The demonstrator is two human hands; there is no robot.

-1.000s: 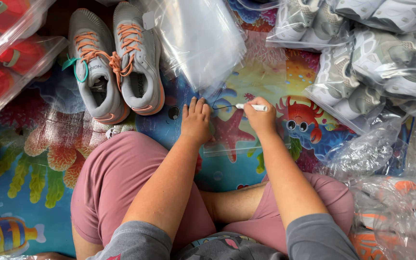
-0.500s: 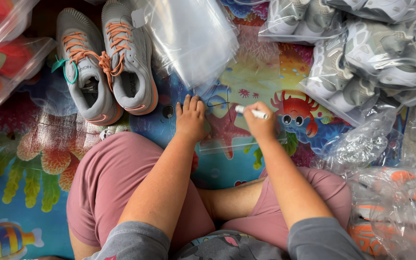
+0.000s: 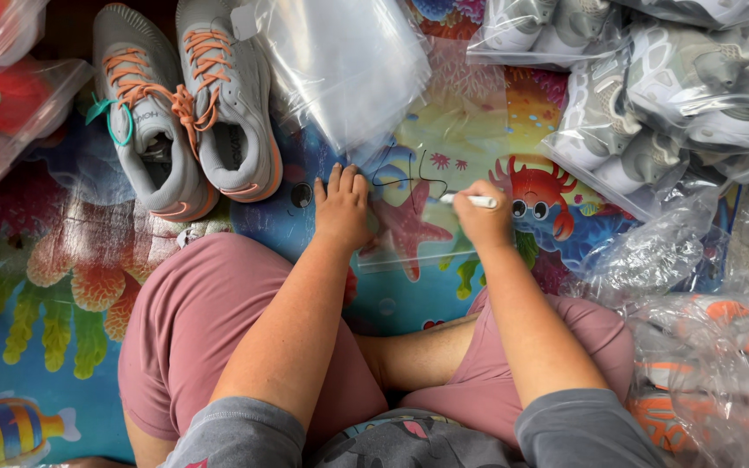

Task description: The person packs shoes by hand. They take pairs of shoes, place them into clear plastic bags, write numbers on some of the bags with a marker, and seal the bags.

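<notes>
Left hand (image 3: 342, 211) flat on clear bag (image 3: 426, 186); right hand (image 3: 483, 215) grips marker (image 3: 470, 201).

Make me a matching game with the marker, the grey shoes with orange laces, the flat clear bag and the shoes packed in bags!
Things:
1. white marker
2. grey shoes with orange laces
3. flat clear bag
4. bagged grey shoes

Places:
A. piled at the upper right
B. side by side on the mat, upper left, not bagged
C. in the right hand
D. flat on the mat, pressed by the left hand

Pairs: 1-C, 2-B, 3-D, 4-A
</notes>
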